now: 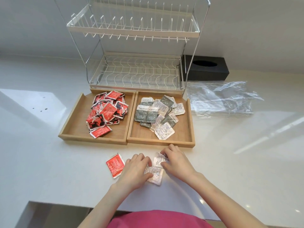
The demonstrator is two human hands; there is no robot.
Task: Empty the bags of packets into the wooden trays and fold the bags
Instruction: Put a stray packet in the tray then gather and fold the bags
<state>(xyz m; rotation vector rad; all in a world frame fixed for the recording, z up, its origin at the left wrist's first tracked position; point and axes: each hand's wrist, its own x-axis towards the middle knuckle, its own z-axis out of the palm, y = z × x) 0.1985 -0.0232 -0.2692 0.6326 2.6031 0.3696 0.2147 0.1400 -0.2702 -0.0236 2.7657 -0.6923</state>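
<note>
Two pale-brown wooden trays (76, 122) with visible grain, set on a glossy white worktop (230, 162). Left tray heaped with red foil packets (105, 112) printed in black and white. Right tray filled with grey-green packets (146, 114) speckled with white dots, mixed with white packets (164, 132) covered in fine dark print. One more red packet with white lettering (115, 165) on the worktop, beside two white printed packets (156, 171). Clear, colourless plastic bags (220, 99) with silvery glints at right. Chrome wire dish rack (134, 69) with cream-white trim behind. Matte black tissue box (207, 68). Bright pink garment (158, 219) at bottom edge.
</note>
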